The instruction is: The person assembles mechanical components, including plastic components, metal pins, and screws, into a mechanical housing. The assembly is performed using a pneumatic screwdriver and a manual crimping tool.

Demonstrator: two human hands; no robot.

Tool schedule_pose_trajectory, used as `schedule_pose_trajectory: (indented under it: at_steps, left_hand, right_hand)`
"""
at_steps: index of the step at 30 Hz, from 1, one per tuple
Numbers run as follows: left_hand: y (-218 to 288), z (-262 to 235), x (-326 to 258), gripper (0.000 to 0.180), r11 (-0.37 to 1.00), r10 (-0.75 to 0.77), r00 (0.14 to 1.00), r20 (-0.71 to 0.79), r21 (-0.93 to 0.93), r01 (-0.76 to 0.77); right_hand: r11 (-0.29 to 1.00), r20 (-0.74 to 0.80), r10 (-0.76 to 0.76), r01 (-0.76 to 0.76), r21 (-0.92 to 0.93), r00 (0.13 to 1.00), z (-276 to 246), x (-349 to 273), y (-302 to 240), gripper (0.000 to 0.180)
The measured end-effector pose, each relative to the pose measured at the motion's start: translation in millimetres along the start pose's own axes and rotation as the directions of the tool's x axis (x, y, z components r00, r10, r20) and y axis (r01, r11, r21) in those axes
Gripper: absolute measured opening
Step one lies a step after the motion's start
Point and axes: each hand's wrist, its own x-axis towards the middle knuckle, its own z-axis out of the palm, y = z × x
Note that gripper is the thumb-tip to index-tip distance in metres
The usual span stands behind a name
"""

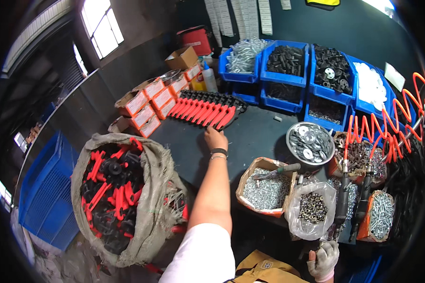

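Observation:
My left hand (216, 140) reaches over the dark table, fingers closed at the near end of a red-handled black part (225, 118). That part is the closest in a neat row of several alike (198, 109). At the lower right, my right hand (325, 262), in a pale glove with a bare thumb tip, has its fingers curled just below an air screwdriver (343, 200). Whatever it holds there is small and mostly hidden. Beside the screwdriver is a clear plastic bag (333, 221) holding dark nuts (313, 207).
A woven sack (148, 226) of red and black parts stands left, before a blue crate (47, 193). Blue bins (241, 78) line the back. A metal bowl (293, 141) of washers and boxes of screws (264, 191) sit right, under coiled red hoses (387, 122).

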Motion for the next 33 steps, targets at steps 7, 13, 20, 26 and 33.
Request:
schedule_pose_trajectory:
  at_steps: [7, 13, 20, 26, 33]
  left_hand:
    - [82.9, -140.5, -124.2, 0.015, 0.595, 0.130, 0.988, 0.078, -0.803, -0.015]
    - [82.2, -348.5, -161.8, 0.018, 0.757, 0.512, 0.840, -0.182, -0.366, -0.541]
    - [-23.0, -450.6, -39.6, 0.066, 0.721, -0.129, 0.923, 0.362, 0.673, -0.163]
    - [-45.3, -464.9, 0.3, 0.044, 0.810, -0.204, 0.788, 0.580, 0.553, -0.197]
    - [-23.8, -494.6, -34.0, 0.032, 0.940, 0.035, 0.907, 0.420, 0.294, -0.172]
  right_hand:
    - [0.998, 0.042, 0.065, -0.065, 0.015, 0.997, 4.0, -1.5, -1.6, 0.016]
    - [0.997, 0.033, -0.012, 0.010, 0.079, 0.999, 3.3, -10.1, 3.1, 0.015]
    - [0.999, -0.019, -0.027, 0.028, 0.043, 0.999, 1.6, -16.3, 6.7, 0.019]
    - [0.994, -0.083, -0.064, 0.071, 0.088, 0.995, -0.2, -13.9, 5.4, 0.023]
    - [0.996, -0.094, -0.030, 0.038, 0.084, 0.995, -5.1, -17.0, 5.0, 0.023]
